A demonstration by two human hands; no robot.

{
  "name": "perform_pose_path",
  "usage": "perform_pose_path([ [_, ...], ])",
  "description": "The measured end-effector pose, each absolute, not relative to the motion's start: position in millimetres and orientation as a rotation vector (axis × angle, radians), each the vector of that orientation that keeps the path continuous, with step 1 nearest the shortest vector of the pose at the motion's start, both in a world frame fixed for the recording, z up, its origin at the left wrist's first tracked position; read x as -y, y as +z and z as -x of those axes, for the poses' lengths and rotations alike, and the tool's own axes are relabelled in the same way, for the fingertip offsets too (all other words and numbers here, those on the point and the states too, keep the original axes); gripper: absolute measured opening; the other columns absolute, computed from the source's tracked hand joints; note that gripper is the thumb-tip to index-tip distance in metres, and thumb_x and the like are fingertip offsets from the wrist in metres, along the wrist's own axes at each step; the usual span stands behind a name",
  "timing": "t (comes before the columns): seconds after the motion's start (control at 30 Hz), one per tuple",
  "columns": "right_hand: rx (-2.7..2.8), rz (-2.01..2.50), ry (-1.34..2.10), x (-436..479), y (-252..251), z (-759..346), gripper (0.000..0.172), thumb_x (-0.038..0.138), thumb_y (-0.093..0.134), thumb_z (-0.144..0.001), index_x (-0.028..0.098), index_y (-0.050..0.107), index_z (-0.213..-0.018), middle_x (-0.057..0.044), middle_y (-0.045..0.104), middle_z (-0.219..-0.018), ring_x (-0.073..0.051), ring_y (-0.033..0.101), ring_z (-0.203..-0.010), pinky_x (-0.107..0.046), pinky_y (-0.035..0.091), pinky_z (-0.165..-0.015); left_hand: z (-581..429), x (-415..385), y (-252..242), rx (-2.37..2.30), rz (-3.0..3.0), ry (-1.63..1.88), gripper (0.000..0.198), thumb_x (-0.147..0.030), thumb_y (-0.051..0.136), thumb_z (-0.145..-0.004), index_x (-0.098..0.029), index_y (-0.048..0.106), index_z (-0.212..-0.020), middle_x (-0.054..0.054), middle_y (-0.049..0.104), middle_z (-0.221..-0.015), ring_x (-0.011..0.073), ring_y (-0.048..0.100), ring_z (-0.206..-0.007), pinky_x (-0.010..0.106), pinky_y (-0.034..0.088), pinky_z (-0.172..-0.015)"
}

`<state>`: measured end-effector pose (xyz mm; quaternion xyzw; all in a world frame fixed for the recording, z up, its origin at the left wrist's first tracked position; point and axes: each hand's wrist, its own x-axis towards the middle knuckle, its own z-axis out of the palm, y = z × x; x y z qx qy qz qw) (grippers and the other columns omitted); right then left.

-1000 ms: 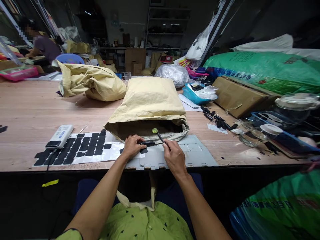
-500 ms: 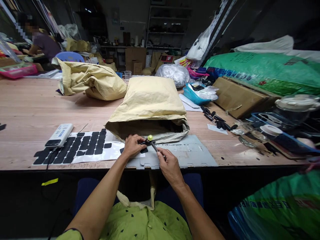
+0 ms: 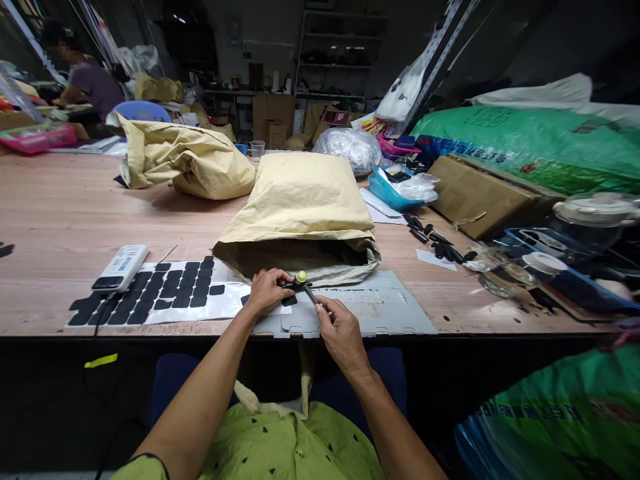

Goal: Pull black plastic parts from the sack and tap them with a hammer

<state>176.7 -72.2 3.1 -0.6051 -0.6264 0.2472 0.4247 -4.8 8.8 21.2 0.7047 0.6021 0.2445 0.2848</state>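
Note:
My left hand (image 3: 266, 289) pinches a small black part (image 3: 290, 287) just above a grey flat panel (image 3: 380, 307) at the table's near edge. My right hand (image 3: 339, 328) grips the handle of a thin black tool with a round yellow-green head (image 3: 301, 277). The tool's head rests against the black part by my left fingers. Left of my hands lies a white sheet of several black rectangular pads (image 3: 170, 293). Right behind my hands, a tan paper sack (image 3: 300, 207) lies with its mouth open toward me.
A white remote-like device (image 3: 120, 267) lies on the pad sheet's left end. A crumpled tan sack (image 3: 185, 160) sits further back. Black small parts (image 3: 435, 243), a cardboard box (image 3: 480, 193), green sacks (image 3: 525, 143) and trays crowd the right. A person (image 3: 85, 83) sits far left.
My right hand drew back toward me and swung the tool's yellow-green head left and down onto the black part held by my left hand. My left hand stayed put.

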Motion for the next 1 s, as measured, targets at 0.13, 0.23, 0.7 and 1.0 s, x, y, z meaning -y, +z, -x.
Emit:
perform_pose_path([
  [0.13,1.566,1.530,0.618,71.8,2.4,-175.8,0.030,0.031,0.047,-0.091,0.019,0.071,-0.105,-0.009,0.070,-0.102,-0.021,0.064,-0.093,-0.035,0.050,-0.083,4.2,-8.6,21.8,-1.612,-1.896,0.632,0.023,-0.025,0.077,-0.071,-0.025,0.075,-0.093,-0.001,0.072,-0.094,0.0254,0.059,-0.101,0.042,0.036,-0.096],
  [0.23,1.563,1.542,0.625,72.7,4.4,-175.3,0.030,0.031,0.047,-0.090,0.019,0.071,-0.104,-0.009,0.071,-0.101,-0.021,0.064,-0.091,-0.034,0.050,-0.081,4.3,-8.5,22.2,-1.616,-1.904,0.615,0.024,-0.025,0.076,-0.070,-0.026,0.076,-0.094,0.000,0.072,-0.094,0.0258,0.059,-0.102,0.042,0.036,-0.096],
  [0.7,1.541,1.512,0.577,80.1,19.5,-173.3,0.031,0.034,0.050,-0.092,0.019,0.071,-0.108,-0.008,0.070,-0.100,-0.020,0.064,-0.090,-0.032,0.051,-0.078,8.1,-10.3,16.3,-1.558,-1.917,0.677,0.020,-0.025,0.080,-0.071,-0.027,0.079,-0.091,0.000,0.074,-0.095,0.0242,0.062,-0.100,0.037,0.041,-0.093],
  [1.0,1.639,1.447,0.495,83.1,17.2,-168.0,0.028,0.028,0.050,-0.093,0.020,0.071,-0.109,-0.007,0.070,-0.095,-0.020,0.066,-0.090,-0.032,0.051,-0.082,6.6,-11.2,17.9,-1.579,-1.939,0.639,0.019,-0.026,0.080,-0.069,-0.026,0.080,-0.088,-0.001,0.073,-0.090,0.0221,0.061,-0.096,0.034,0.042,-0.089],
])
